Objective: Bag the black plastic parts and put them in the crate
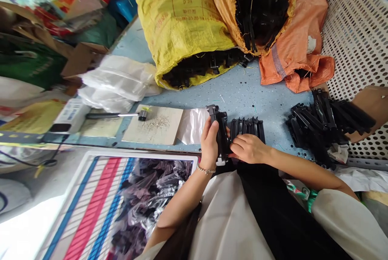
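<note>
My left hand (209, 141), with a bracelet at the wrist, is wrapped round a small stack of long black plastic parts (222, 137) held over the table's front edge. My right hand (247, 148) has its fingers curled at the near end of a row of similar black parts (247, 126) standing side by side on the blue speckled table (197, 95). Its fingertips are beside the held stack; whether they grip a part is hidden. Left of my left hand lies a clear plastic bag (191, 126).
A hammer (118, 115) rests across a board (151, 126) with crumbs. Behind are a yellow sack (188, 13) and orange sacks (306, 30) with black parts. A loose pile (315, 122) lies right, near a white perforated basket (357, 38). Front left, a striped container (93, 211) holds bagged parts.
</note>
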